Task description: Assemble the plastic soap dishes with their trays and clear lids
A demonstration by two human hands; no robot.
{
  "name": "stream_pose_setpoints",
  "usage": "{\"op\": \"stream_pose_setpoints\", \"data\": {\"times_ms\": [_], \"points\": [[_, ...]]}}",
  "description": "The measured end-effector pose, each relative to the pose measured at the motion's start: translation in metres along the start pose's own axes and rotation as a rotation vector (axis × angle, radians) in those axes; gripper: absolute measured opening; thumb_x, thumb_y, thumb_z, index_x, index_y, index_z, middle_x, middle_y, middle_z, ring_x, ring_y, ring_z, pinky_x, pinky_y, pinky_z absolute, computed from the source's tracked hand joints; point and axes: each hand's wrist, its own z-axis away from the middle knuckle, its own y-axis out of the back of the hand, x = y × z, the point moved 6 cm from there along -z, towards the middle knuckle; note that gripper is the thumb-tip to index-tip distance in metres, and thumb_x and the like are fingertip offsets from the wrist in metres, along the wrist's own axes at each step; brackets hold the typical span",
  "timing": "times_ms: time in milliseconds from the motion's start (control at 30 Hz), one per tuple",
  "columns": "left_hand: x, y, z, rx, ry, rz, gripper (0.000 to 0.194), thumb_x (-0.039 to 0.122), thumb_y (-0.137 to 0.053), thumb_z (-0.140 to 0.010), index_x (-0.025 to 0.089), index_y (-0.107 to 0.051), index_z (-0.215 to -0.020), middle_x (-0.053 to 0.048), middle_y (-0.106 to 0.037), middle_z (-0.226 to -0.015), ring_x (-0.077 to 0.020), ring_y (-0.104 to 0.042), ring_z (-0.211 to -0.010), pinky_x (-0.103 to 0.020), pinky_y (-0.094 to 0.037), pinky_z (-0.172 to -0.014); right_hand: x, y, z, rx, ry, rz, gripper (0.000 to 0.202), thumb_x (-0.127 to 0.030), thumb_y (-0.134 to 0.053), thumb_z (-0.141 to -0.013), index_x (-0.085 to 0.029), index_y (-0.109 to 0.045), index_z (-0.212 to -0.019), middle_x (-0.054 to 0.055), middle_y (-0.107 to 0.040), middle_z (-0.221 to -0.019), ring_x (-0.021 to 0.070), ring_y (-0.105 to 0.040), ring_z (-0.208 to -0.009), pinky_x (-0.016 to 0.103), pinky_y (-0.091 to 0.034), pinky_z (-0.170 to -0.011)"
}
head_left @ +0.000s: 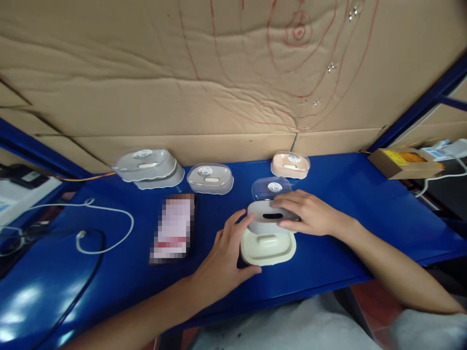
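The right hand [310, 212] grips a grey slotted shell [260, 210] at its 3 o'clock end; the left hand [223, 255] curves, fingers spread, at 9 o'clock. From the shell, a cream base [270, 250] lies at 6 o'clock, a clear labelled lid [260, 188] at 12, a peach lidded box [288, 171] at 1, a smartphone [175, 226] at 9, and a grey lidded box [204, 184] at 10.

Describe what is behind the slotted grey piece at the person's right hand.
Just behind the grey piece is a clear cover with a white label; farther back, a peach box. The right hand hides the clear cover's near right part.
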Motion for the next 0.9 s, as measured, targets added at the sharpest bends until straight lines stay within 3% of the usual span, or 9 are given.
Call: {"op": "stream_pose_setpoints", "data": {"times_ms": [133, 233, 333, 433, 567, 667, 733, 800, 900], "points": [[0.004, -0.003, -0.001, -0.08, -0.024, -0.109, 0.067, 0.026, -0.088, -0.079, 0.031, -0.055, -0.136, -0.013, -0.043, -0.153, -0.0399, -0.048, -0.134, -0.061, -0.046, -0.108, 0.008, 0.0, 0.001, 0.015, -0.041, 0.088, 0.053, -0.058, -0.055, -0.105, -0.015, -0.067, -0.134, 0.02, -0.071, -0.136, 0.036, -0.071, -0.12, 0.055, -0.056, -0.098], [0.015, -0.002, -0.001, -0.113, -0.131, -0.16, 0.04, 0.025, -0.085, -0.079, 0.025, -0.065, -0.113, -0.011, -0.052, -0.142, -0.0365, -0.052, -0.127, -0.055, -0.046, -0.105, 0.009, -0.005, 0.002, 0.017, -0.055, 0.141, 0.057, -0.061, -0.058, -0.102, -0.015, -0.067, -0.135, 0.022, -0.067, -0.141, 0.0396, -0.067, -0.126, 0.059, -0.054, -0.101], [0.026, -0.005, 0.002, -0.147, -0.268, -0.188, 0.035, 0.032, -0.085, -0.078, 0.022, -0.065, -0.105, -0.014, -0.055, -0.139, -0.0353, -0.054, -0.125, -0.053, -0.043, -0.105, 0.01, -0.012, 0.001, 0.019, -0.067, 0.158, 0.06, -0.063, -0.061, -0.101, -0.016, -0.065, -0.139, 0.022, -0.064, -0.146, 0.0394, -0.064, -0.132, 0.059, -0.052, -0.106], [0.033, -0.009, 0.006, -0.176, -0.379, -0.223, 0.044, 0.049, -0.087, -0.077, 0.02, -0.063, -0.101, -0.016, -0.058, -0.137, -0.035, -0.057, -0.121, -0.055, -0.039, -0.105, 0.008, -0.016, 0.0, 0.023, -0.066, 0.169, 0.063, -0.062, -0.061, -0.101, -0.016, -0.059, -0.145, 0.022, -0.059, -0.152, 0.0385, -0.058, -0.14, 0.059, -0.048, -0.112], [0.037, -0.003, 0.006, -0.091, -0.428, -0.235, 0.054, 0.062, -0.086, -0.076, 0.019, -0.061, -0.097, -0.017, -0.063, -0.131, -0.0361, -0.06, -0.117, -0.057, -0.039, -0.104, -0.005, -0.009, -0.003, 0.082, -0.012, 0.195, 0.062, -0.057, -0.059, -0.103, -0.015, -0.053, -0.149, 0.023, -0.052, -0.158, 0.0398, -0.05, -0.146, 0.061, -0.045, -0.114], [0.037, 0.016, 0.004, 0.057, -0.344, -0.066, 0.034, 0.048, -0.076, -0.089, 0.02, -0.06, -0.102, -0.012, -0.067, -0.115, -0.0272, -0.063, -0.102, -0.045, -0.048, -0.093, -0.027, 0.002, 0.0, 0.181, 0.102, 0.141, 0.03, -0.032, -0.051, -0.111, -0.016, -0.06, -0.135, 0.015, -0.074, -0.123, 0.0265, -0.07, -0.111, 0.043, -0.054, -0.093], [0.03, 0.029, 0.003, 0.158, -0.195, 0.123, 0.011, 0.032, -0.058, -0.102, 0.021, -0.059, -0.105, -0.004, -0.066, -0.096, -0.0176, -0.062, -0.082, -0.032, -0.049, -0.076, -0.045, 0.007, 0.004, 0.235, 0.195, 0.074, 0.022, -0.016, -0.044, -0.111, -0.016, -0.062, -0.125, 0.005, -0.077, -0.095, 0.0178, -0.071, -0.083, 0.033, -0.052, -0.078], [0.016, 0.036, 0.002, 0.22, 0.039, 0.279, 0.019, 0.032, -0.045, -0.109, 0.023, -0.061, -0.105, 0.003, -0.058, -0.075, -0.0123, -0.052, -0.061, -0.026, -0.041, -0.059, -0.058, 0.009, 0.007, 0.248, 0.244, 0.044, 0.021, -0.013, -0.044, -0.111, -0.017, -0.063, -0.118, 0.0, -0.073, -0.081, 0.0142, -0.066, -0.069, 0.03, -0.046, -0.069], [0.001, 0.036, 0.003, 0.244, 0.28, 0.49, 0.04, 0.05, -0.045, -0.109, 0.023, -0.058, -0.082, 0.008, -0.038, -0.057, -0.011, -0.032, -0.047, -0.027, -0.025, -0.048, -0.069, 0.005, 0.009, 0.191, 0.226, 0.102, 0.024, -0.029, -0.051, -0.112, -0.018, -0.065, -0.096, -0.004, -0.065, -0.067, 0.0133, -0.056, -0.058, 0.032, -0.04, -0.066]]}}
